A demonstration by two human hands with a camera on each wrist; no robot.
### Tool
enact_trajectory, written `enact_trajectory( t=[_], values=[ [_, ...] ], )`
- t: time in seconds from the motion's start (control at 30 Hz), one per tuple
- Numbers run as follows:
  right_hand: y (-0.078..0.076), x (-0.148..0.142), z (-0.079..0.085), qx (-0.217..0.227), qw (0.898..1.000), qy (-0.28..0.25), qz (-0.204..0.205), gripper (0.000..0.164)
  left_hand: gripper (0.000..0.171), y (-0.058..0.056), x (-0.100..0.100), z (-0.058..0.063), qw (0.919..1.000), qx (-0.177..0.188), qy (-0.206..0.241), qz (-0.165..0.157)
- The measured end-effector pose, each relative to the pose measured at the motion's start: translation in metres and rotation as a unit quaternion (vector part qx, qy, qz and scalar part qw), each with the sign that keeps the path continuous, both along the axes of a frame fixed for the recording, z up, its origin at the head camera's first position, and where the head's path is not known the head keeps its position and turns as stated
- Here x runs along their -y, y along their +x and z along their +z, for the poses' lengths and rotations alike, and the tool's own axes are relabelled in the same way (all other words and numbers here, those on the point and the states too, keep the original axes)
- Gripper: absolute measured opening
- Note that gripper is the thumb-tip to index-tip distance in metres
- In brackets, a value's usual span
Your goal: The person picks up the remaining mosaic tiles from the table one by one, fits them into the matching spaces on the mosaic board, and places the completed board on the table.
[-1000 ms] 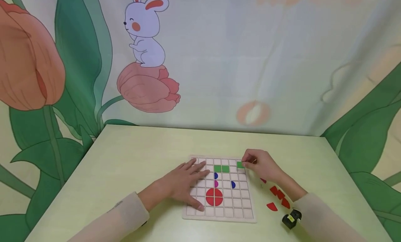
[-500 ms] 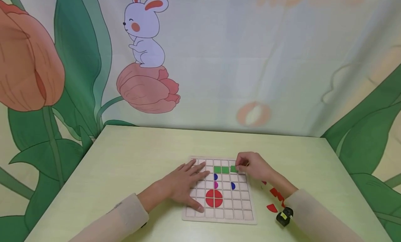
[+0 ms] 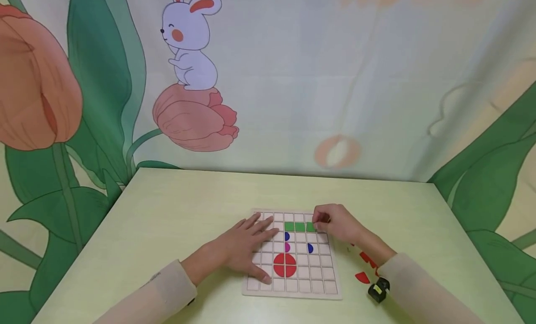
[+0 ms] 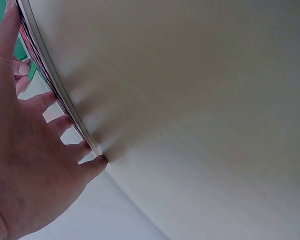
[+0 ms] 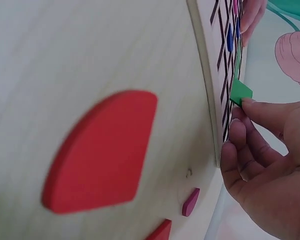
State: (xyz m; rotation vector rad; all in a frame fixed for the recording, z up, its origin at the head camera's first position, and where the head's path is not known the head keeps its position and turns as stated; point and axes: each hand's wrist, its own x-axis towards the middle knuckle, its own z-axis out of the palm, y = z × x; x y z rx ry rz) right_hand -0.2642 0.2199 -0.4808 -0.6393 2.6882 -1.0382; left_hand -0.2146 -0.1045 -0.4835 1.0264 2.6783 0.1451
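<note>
A pale wooden grid board (image 3: 318, 286) lies on the table. My left hand (image 3: 243, 247) rests on its left side, fingers spread and straight. My right hand (image 3: 340, 222) pinches a green square tile (image 5: 241, 93) between thumb and fingers at the board's upper right. In the head view this tile lines up with two green tiles (image 3: 295, 226) in the second row; whether it lies flat is hidden by the fingers, though the right wrist view shows it tilted. Below are blue half-rounds (image 3: 310, 248), a magenta piece (image 3: 287, 247) and several red quarter pieces (image 3: 279, 259) forming a circle.
Loose red pieces (image 3: 362, 278) lie on the table right of the board. A small purple piece (image 5: 191, 202) is near them in the right wrist view. A black device (image 3: 378, 290) with a yellow label sits by the right cuff. A printed curtain (image 3: 272, 82) hangs behind the table.
My right hand has moved left with the green tile, from the board's right edge to beside the two green tiles. The left hand has stayed on the board.
</note>
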Motion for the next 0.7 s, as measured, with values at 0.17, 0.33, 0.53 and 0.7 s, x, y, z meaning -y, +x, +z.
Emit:
enact_trajectory(
  t=[0.17, 0.33, 0.53, 0.7],
  values=[
    [-0.0001, 0.0002, -0.0025, 0.0, 1.0, 0.008, -0.003, 0.01, 0.122, 0.0008, -0.0017, 0.0018, 0.9999, 0.008, 0.006, 0.0],
    [-0.0004, 0.0004, -0.0037, -0.001, 1.0, 0.017, -0.007, 0.006, 0.122, 0.0007, -0.0025, 0.0002, 1.0, 0.007, 0.005, -0.001],
    [-0.0004, 0.0029, -0.0064, -0.007, 0.999, 0.03, -0.018, 0.004, 0.123, -0.0002, -0.0021, -0.0008, 1.0, 0.005, 0.001, 0.001],
    [-0.0002, 0.0059, -0.0048, -0.019, 0.999, 0.039, -0.018, 0.008, 0.124, -0.0016, -0.0018, -0.0013, 1.0, 0.006, -0.001, 0.003]
  ],
)
